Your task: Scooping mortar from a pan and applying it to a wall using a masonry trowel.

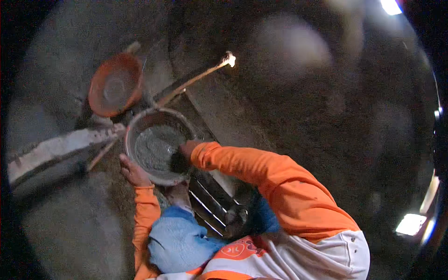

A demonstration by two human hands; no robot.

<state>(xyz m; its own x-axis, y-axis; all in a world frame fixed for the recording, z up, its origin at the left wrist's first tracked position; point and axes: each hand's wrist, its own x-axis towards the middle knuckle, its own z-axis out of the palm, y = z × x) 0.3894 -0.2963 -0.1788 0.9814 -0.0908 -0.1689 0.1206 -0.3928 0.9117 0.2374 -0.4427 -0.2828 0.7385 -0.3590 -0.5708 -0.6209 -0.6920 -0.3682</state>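
A round metal pan (135, 128) full of wet grey mortar (156, 147) sits in front of me. My left hand (132, 171) grips the pan's near-left rim. My right hand (187, 148), at the end of an orange sleeve, reaches over the right rim and down to the mortar. A dark shape (179, 163) lies under that hand; the picture is too dim to tell what it is or how the fingers are set.
An orange pan (114, 84) lies behind the mortar pan at the left. A wooden stick (196, 79) slants up to the right. A pale plank (60, 147) runs out to the left. Metal bars (210, 203) lie below the pan. A blue cloth (177, 240) covers my lap.
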